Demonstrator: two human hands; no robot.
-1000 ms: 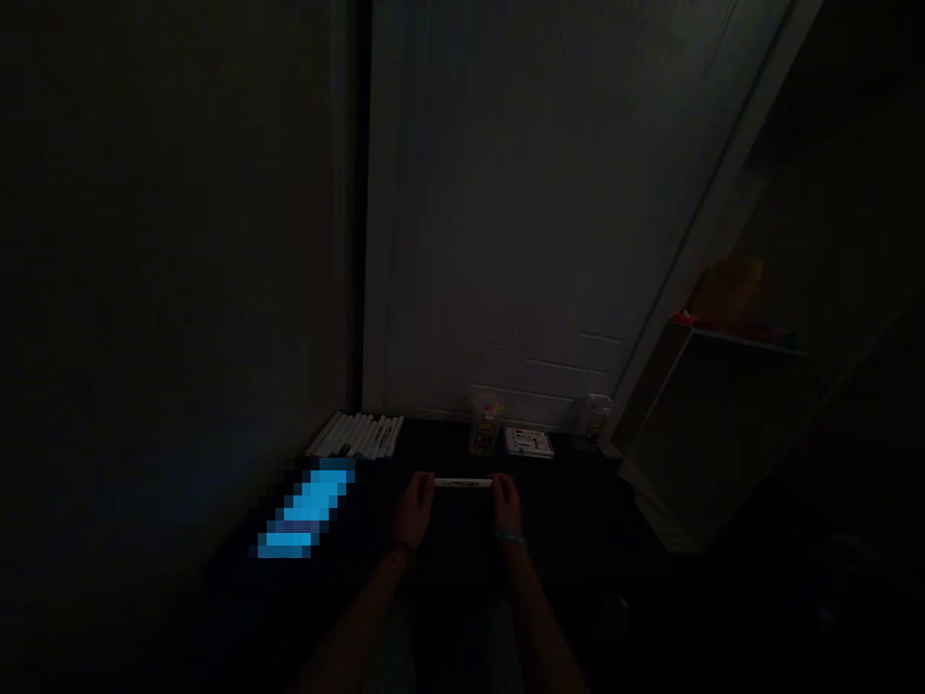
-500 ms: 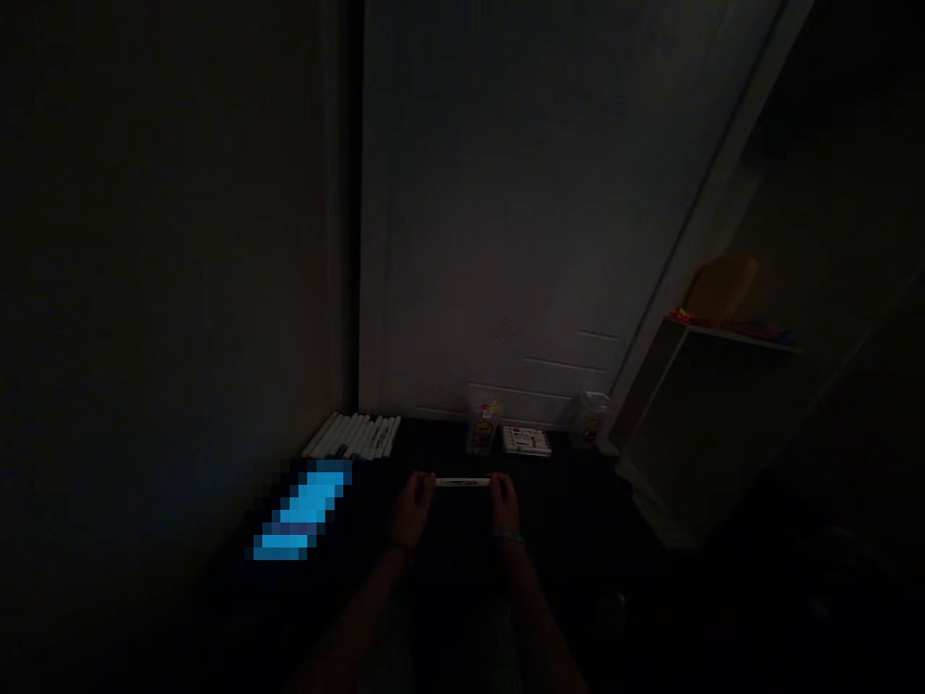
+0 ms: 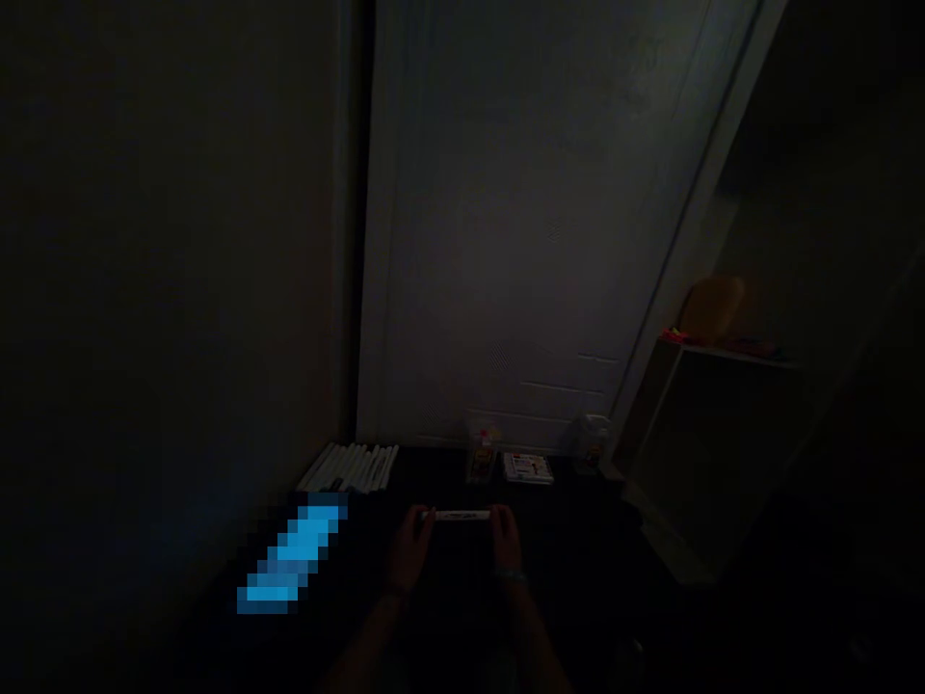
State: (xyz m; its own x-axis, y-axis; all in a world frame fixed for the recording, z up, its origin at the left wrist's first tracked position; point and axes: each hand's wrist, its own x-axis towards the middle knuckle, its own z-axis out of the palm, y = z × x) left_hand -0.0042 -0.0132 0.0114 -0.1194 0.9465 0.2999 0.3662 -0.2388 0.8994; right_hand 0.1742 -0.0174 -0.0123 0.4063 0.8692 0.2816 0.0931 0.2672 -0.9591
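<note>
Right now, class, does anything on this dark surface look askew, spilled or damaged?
Nothing stands out. The left hand and right hand hold a white marker level by its ends; the row of white pens lies neatly side by side. The dimness would hide small damage.

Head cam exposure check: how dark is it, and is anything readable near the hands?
Head view: heavily underexposed, most of the frame near black; the slim white marker, held by its ends between left hand and right hand, is legible; the bright blue pixelated patch is the brightest area.
</note>
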